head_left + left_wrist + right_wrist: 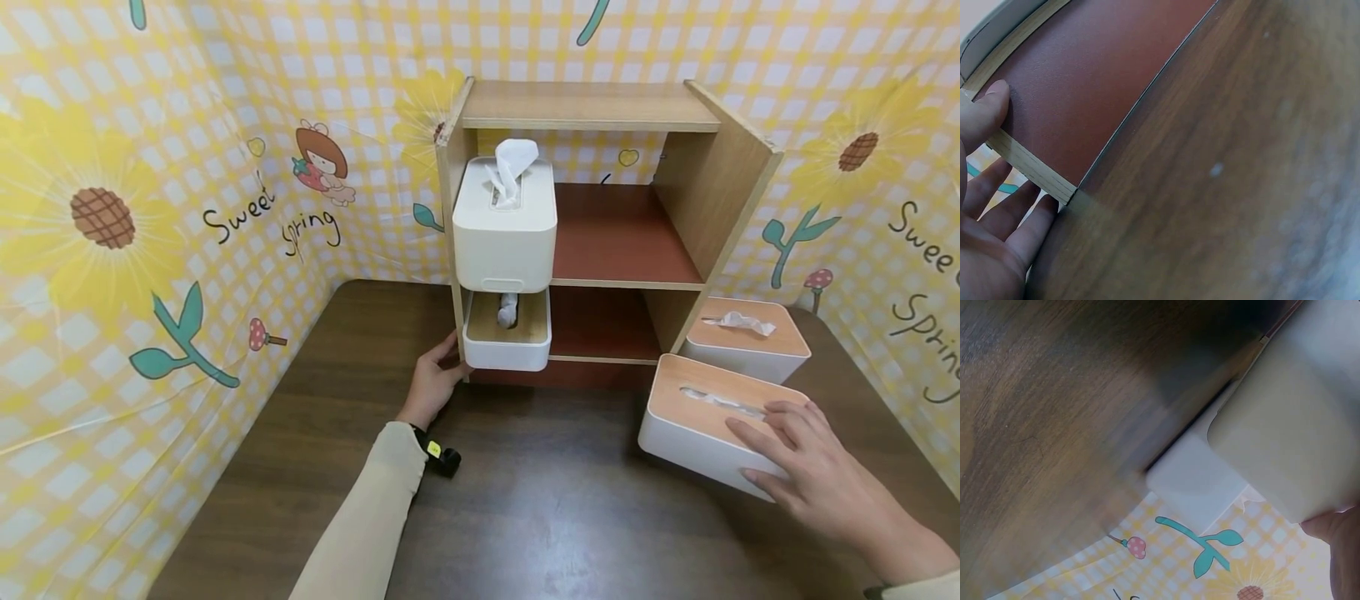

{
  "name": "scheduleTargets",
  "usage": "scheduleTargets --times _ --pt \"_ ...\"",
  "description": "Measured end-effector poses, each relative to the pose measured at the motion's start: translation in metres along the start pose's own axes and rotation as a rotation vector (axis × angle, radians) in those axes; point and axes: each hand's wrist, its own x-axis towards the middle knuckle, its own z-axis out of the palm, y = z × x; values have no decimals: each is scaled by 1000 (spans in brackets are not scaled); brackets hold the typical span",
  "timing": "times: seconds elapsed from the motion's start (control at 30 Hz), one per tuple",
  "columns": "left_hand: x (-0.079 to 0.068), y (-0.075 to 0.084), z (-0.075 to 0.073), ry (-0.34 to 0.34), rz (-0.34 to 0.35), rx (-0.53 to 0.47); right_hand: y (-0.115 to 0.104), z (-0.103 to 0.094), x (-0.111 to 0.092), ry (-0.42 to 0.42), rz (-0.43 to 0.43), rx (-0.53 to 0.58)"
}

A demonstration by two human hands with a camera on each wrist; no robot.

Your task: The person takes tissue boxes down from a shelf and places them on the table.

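My left hand (433,379) grips the lower left side panel of a small wooden shelf unit (588,104). In the left wrist view the thumb (990,109) lies on the inner side of the panel edge (1034,164), with the fingers spread along its outer side. My right hand (821,471) holds a white tissue box (697,450) with a wood-look lid by its right end. That box is slightly tilted, off the table in front of the unit's right side. In the right wrist view its pale underside (1291,425) fills the upper right.
A second wood-lidded tissue box (750,367) stands right of the unit. On the upper left shelf sits a taller all-white tissue box (506,258); under it is a low, wood-lidded one (506,357). A yellow checked cloth (352,208) hangs behind the dark wooden table (555,500).
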Motion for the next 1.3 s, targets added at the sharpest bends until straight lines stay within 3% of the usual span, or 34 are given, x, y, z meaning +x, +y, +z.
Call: scheduleTargets --times 0.37,0.57,0.67,0.9,1.1,1.3 --pt "-2 6 -3 -38 -63 -19 1 2 -5 -12 -1 5" --pt "-12 33 -3 -67 -66 -4 0 3 -10 -8 8 10" --pt "-13 37 -3 -60 -53 10 0 3 -11 -9 18 15" --pt "-1 7 -3 -32 -58 -11 1 0 -12 -58 33 -6" --pt "-2 2 -2 -11 -44 -10 2 -2 -14 -111 69 -7" --pt "-2 4 -2 -6 -26 -7 6 -3 -16 -99 57 -4"
